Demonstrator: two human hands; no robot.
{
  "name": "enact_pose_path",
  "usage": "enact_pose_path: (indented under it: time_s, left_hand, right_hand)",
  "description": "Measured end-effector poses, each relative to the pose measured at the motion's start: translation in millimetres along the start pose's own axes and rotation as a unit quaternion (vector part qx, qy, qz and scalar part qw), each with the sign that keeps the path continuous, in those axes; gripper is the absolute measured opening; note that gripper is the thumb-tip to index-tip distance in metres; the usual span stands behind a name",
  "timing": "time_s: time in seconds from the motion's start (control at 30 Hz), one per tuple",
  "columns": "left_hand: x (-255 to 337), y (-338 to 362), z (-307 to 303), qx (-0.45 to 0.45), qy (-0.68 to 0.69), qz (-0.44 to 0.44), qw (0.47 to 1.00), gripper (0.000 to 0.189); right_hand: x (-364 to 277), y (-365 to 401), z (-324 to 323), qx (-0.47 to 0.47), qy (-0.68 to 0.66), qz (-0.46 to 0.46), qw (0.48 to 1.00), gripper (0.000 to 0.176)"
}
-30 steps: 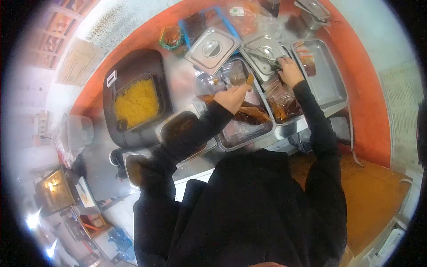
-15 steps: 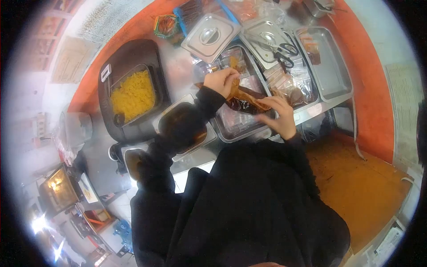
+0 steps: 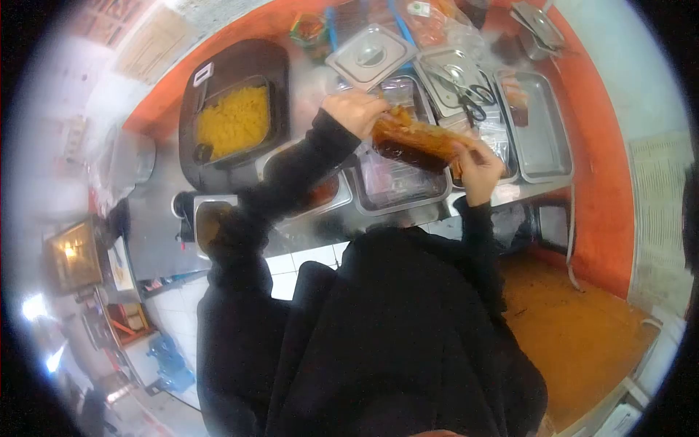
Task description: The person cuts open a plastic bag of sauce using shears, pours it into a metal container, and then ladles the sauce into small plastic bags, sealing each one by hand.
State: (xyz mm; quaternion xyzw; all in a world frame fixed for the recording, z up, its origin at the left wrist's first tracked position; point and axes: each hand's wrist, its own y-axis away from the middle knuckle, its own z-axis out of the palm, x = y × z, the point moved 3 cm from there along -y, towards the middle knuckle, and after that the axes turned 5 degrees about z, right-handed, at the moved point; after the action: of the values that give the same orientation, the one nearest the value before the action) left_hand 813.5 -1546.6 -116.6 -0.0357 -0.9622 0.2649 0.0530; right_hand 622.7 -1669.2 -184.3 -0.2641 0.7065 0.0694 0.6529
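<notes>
A clear plastic bag with brown-orange contents [image 3: 413, 143] is stretched between my two hands. My left hand [image 3: 355, 111] is closed on its left end, fingertips pinched together. At the bag's right end, my right hand [image 3: 480, 167] grips with thumb and fingers. The bag hangs over a metal tray [image 3: 404, 207] that holds flat, clear plastic packets [image 3: 386, 178]. I cannot make out exactly what food is inside the bag. Its lower side looks dark brown and shiny, the upper side lighter.
On the left stands a black rice cooker [image 3: 195, 138] with yellow rice [image 3: 234, 122]. Metal lids [image 3: 371, 56] and black-handled scissors [image 3: 477, 104] lie behind my hands. Another metal tray [image 3: 542, 153] stands right. Sauce containers [image 3: 212, 222] line the counter's near-left edge.
The bag has been lifted and turned, so more of its brown-orange side shows. My right hand has risen and closed on its right end. The whole view has shifted slightly.
</notes>
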Motion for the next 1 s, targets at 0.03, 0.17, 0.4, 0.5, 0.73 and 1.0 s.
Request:
enact_pose_path:
  time_s: [0.03,0.17,0.4,0.5,0.73,1.0]
  left_hand:
    - [8,-5,-15,0.032,-0.004,0.004,0.999,0.010]
    - [53,-13,-87,0.104,-0.009,0.032,0.994,0.011]
    - [102,22,-178,0.202,-0.048,-0.009,0.978,0.016]
    - [117,47,-191,0.178,-0.016,-0.087,0.980,0.014]
    - [148,110,-219,0.100,-0.054,-0.287,0.951,0.005]
    - [121,137,-213,0.041,0.004,-0.462,0.886,0.013]
  right_hand:
    - [-10,-2,-3,-0.002,-0.022,-0.004,1.000,0.010]
    - [-82,-6,-6,0.001,-0.102,-0.025,0.995,0.009]
    - [-112,28,55,0.009,-0.244,-0.071,0.967,0.011]
    - [-103,67,91,-0.117,-0.332,0.045,0.935,0.013]
    - [-87,160,138,-0.449,-0.421,0.214,0.758,0.037]
    - [-54,210,177,-0.532,-0.364,0.309,0.700,0.057]
